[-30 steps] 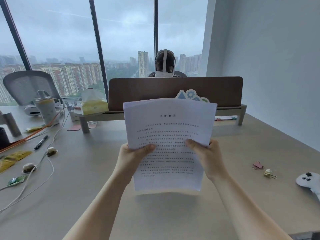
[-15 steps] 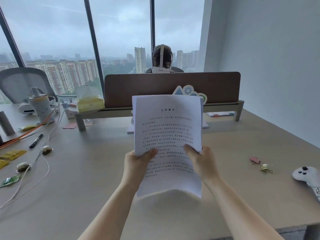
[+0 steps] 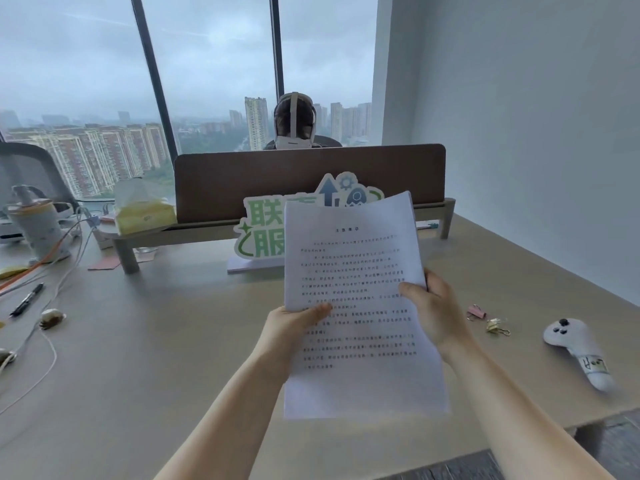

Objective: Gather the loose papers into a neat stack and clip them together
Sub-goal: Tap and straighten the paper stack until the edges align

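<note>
a white controller (image 3: 576, 351) lies near the table's (image 3: 145, 341) right edge. a green-lettered sign (image 3: 263, 230) stands at the far middle before a brown divider (image 3: 242, 178); a black pen (image 3: 27, 299) lies near the left edge.

Soft overcast window (image 3: 214, 64) light (backlit), edges warped

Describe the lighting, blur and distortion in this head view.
Head view: soft, overcast daylight from the windows, with no glare; wide-angle bending of the dark window frames; the printed text on the white paper stack is too soft to read; the white handheld controller near the edge looks stretched.
</note>
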Demonstrator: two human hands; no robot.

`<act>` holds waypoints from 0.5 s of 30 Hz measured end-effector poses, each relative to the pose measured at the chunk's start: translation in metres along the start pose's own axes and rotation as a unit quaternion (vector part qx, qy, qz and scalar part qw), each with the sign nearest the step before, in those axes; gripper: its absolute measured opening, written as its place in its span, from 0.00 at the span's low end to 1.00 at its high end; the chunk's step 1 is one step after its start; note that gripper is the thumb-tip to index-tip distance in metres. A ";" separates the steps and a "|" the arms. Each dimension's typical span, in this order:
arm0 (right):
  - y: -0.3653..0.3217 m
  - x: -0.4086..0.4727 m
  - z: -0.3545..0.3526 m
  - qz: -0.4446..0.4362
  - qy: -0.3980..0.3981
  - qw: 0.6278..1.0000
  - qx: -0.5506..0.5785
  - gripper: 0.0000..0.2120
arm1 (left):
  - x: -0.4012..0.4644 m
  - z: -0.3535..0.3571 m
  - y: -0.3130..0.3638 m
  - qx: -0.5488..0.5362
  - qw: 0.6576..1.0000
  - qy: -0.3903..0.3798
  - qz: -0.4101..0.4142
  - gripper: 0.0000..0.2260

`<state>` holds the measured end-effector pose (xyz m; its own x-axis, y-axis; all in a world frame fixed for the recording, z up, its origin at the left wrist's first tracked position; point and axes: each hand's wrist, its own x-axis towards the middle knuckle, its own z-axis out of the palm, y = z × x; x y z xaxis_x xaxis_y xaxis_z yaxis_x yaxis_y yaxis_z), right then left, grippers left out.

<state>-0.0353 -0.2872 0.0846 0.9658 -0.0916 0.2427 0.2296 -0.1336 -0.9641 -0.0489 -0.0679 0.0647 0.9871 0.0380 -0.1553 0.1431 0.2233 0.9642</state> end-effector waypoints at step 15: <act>0.076 0.005 -0.032 0.176 -0.061 0.982 0.017 0.14 | 0.033 0.016 -0.057 0.040 0.995 -0.028 -0.083 0.14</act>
<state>-0.0170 -0.3294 0.0164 0.9929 -0.0076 -0.1186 -0.1188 -0.0806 -0.9896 -0.0234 -0.0950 0.0078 0.9514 -0.0470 -0.3042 0.3078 0.1441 0.9405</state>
